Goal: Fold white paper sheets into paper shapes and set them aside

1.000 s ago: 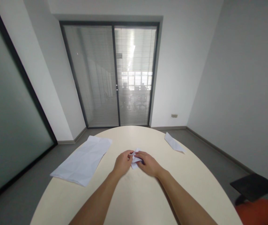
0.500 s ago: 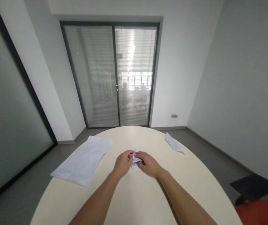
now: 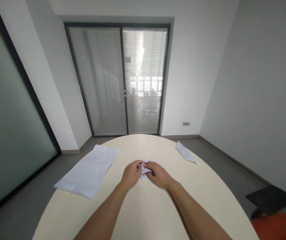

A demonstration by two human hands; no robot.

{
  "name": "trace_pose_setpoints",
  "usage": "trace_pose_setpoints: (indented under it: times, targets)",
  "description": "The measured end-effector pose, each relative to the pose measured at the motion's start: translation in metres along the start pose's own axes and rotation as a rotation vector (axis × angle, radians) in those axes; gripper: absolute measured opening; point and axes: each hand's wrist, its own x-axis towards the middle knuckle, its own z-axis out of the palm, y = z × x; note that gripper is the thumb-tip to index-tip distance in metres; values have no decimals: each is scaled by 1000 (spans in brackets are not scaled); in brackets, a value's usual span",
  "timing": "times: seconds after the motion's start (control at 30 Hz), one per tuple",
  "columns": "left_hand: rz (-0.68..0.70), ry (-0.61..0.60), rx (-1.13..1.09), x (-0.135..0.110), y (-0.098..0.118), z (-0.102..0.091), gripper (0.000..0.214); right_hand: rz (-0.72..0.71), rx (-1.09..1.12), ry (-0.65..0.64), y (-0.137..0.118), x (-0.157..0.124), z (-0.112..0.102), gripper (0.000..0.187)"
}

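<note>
Between my hands, near the middle of the cream table point(image 3: 143, 206), is a small folded piece of white paper point(image 3: 146, 170). My left hand point(image 3: 131, 174) is closed on its left side, with thumb and fingers pinching the edge. From the right, my right hand point(image 3: 158, 174) grips the same paper, its fingers over the top and its thumb below. Much of the paper is covered by my fingers, so its full folded shape is hidden.
Creased white sheets point(image 3: 88, 171) lie at the table's left, a corner jutting past the edge. A folded white paper point(image 3: 186, 153) rests by the far right edge. An orange and black chair point(image 3: 278, 225) stands at lower right. Beyond the table are glass doors point(image 3: 123, 80) with blinds.
</note>
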Motion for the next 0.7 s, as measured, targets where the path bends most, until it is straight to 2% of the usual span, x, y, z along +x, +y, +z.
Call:
trace_pose_setpoints:
  times: [0.7]
  targets:
    - [-8, -3, -13, 0, -1, 0, 26, -1, -4, -2, 2, 0, 1, 41]
